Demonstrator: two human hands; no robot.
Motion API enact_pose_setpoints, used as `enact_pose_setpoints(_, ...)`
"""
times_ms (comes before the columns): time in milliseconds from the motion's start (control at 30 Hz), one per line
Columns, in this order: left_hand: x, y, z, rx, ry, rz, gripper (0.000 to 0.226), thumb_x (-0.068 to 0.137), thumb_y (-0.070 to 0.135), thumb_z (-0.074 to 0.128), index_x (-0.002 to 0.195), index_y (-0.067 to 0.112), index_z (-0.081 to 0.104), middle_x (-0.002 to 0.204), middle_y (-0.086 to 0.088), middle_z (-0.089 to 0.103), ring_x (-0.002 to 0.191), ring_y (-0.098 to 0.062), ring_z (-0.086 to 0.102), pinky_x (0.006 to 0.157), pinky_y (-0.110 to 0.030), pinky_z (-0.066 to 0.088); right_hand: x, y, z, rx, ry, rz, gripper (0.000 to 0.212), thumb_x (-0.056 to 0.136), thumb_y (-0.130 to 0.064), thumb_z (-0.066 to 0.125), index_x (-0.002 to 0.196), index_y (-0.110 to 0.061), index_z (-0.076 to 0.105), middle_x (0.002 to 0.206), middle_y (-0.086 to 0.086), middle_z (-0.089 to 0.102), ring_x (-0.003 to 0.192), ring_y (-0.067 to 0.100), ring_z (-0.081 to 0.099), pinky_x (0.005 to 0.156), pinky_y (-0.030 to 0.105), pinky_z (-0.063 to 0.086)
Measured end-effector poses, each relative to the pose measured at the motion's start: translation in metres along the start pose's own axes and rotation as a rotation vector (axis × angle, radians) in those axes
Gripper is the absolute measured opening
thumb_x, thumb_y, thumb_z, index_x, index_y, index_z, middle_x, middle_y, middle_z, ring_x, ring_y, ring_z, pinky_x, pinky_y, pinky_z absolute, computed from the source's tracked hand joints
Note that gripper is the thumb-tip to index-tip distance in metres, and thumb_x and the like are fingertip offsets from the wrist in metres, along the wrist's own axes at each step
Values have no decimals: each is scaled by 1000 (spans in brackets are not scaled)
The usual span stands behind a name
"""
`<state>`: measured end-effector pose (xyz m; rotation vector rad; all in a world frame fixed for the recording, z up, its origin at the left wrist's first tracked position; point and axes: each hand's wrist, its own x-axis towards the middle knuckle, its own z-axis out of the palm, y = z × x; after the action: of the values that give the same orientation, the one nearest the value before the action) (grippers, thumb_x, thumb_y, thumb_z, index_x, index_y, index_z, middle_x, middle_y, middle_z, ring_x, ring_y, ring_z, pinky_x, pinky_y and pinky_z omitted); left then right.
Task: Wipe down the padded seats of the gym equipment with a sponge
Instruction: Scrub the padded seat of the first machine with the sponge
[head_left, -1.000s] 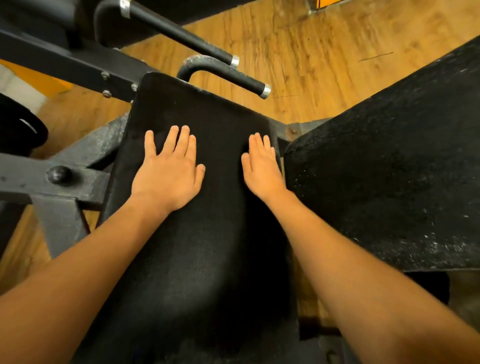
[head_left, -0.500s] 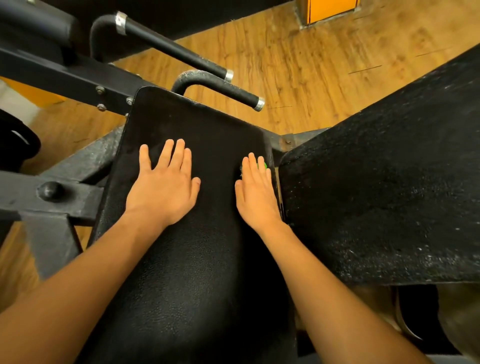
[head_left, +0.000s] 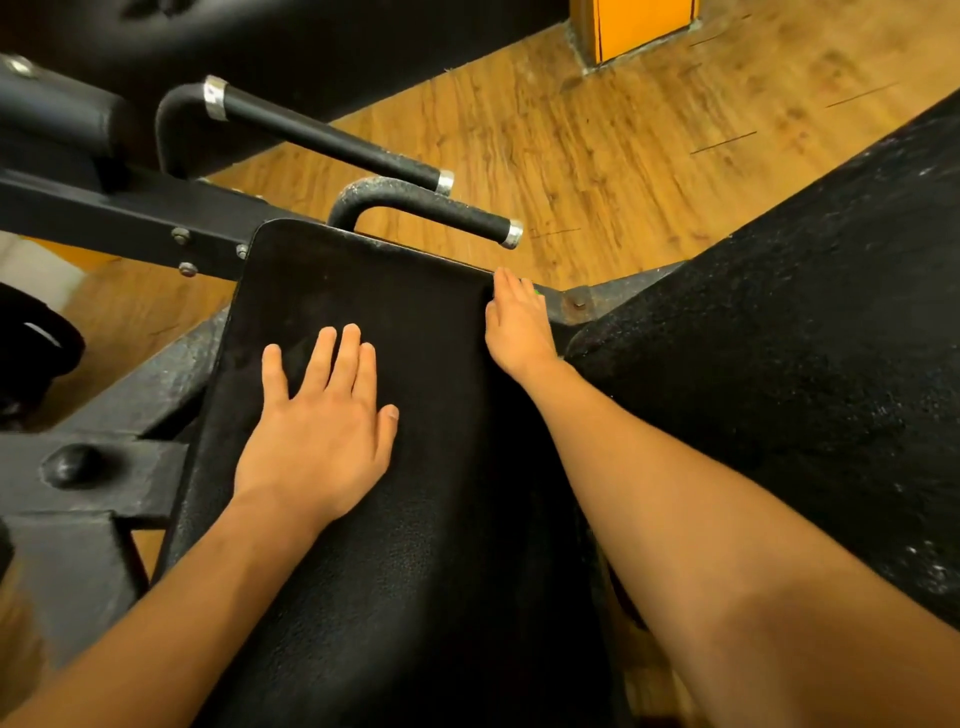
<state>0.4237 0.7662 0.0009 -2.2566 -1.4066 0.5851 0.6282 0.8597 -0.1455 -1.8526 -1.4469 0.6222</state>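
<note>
A black padded seat (head_left: 363, 291) runs away from me in the middle of the view. My left hand (head_left: 317, 431) lies flat on it with the fingers spread and holds nothing. My right hand (head_left: 517, 327) presses on the pad's far right corner, over its edge. A sliver of green sponge (head_left: 536, 292) shows under the right fingertips; the hand hides the rest of it. A second, larger black pad (head_left: 779, 364), speckled with white dust, slopes up on the right beside my right forearm.
Two black foam-gripped handles (head_left: 431, 213) (head_left: 332, 135) stick out just beyond the seat's far edge. A black steel frame (head_left: 119, 218) with bolts runs along the left. A wooden floor (head_left: 571, 130) and an orange post (head_left: 639, 26) lie behind.
My right hand has slid forward and to the right, reaching the pad's far right corner. My left hand has stayed flat on the pad. The view has tilted up a little.
</note>
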Motion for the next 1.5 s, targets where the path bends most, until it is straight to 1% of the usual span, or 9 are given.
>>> enact_pose_setpoints(167, 1, 1, 0, 10, -12, 1, 77, 97, 50, 1, 160, 8, 17, 169, -11, 10, 156, -27, 4, 120, -64, 7, 3, 8, -1, 38, 3, -19, 35, 105, -10, 40, 138, -3, 47, 134, 13, 53, 126, 33, 45, 112, 48, 31)
enact_pose_setpoints(333, 0, 1, -1, 11, -9, -3, 77, 97, 50, 1, 159, 8, 20, 168, -12, 12, 156, -28, 6, 120, -64, 8, -5, 6, 1, 33, -25, -4, 44, 107, -11, 38, 150, -6, 39, 154, 11, 41, 149, 35, 26, 125, 49, 17)
enact_pose_setpoints(467, 1, 2, 0, 9, -5, -1, 77, 97, 50, 3, 158, 7, 24, 167, -12, 16, 156, -28, 10, 119, -65, 10, -13, 3, -1, 10, -5, 7, 49, 107, -10, 39, 155, -7, 33, 160, 11, 35, 152, 33, 21, 127, 45, 12)
enact_pose_setpoints(833, 1, 2, 0, -1, 5, -8, 71, 102, 47, 11, 157, 6, 27, 167, -13, 19, 155, -29, 12, 118, -66, 11, -44, 0, -4, 15, 49, 8, 45, 105, -10, 42, 150, -8, 40, 149, 7, 45, 143, 30, 34, 125, 44, 18)
enact_pose_setpoints(1000, 0, 2, -1, -13, 6, -11, 67, 104, 46, 17, 157, 6, 26, 167, -14, 18, 156, -29, 12, 118, -67, 10, -68, -2, -3, -23, 46, 26, 48, 105, -10, 41, 153, -9, 36, 154, 8, 41, 148, 30, 28, 128, 47, 10)
enact_pose_setpoints(1233, 0, 2, -3, -7, -15, -9, 70, 103, 49, 16, 160, 8, 16, 169, -12, 8, 157, -27, 2, 120, -65, 6, -57, -3, -15, -167, -48, -50, 39, 99, -10, 46, 136, -5, 53, 133, 9, 55, 140, 32, 36, 124, 47, 18)
enact_pose_setpoints(1300, 1, 3, -2, -7, -20, -6, 70, 103, 49, 15, 160, 8, 14, 169, -11, 6, 157, -27, 0, 120, -65, 5, -47, -4, -22, -62, -83, -8, 41, 101, -13, 42, 139, -3, 52, 138, 11, 54, 142, 30, 34, 124, 45, 19)
enact_pose_setpoints(1433, 1, 3, -3, 3, -30, -9, 69, 103, 47, 8, 161, 9, 11, 169, -11, 3, 157, -27, -2, 121, -64, 5, -24, -4, -13, -30, -99, 41, 53, 107, -27, 31, 154, -3, 33, 163, 14, 29, 154, 30, 14, 126, 49, 15)
enact_pose_setpoints(1500, 1, 4, -5, 7, -33, -11, 69, 103, 46, 3, 161, 9, 11, 169, -11, 3, 157, -27, -2, 120, -64, 5, -22, -3, -5, -107, -81, 53, 52, 108, -32, 29, 149, -2, 39, 157, 16, 37, 149, 32, 25, 122, 50, 24)
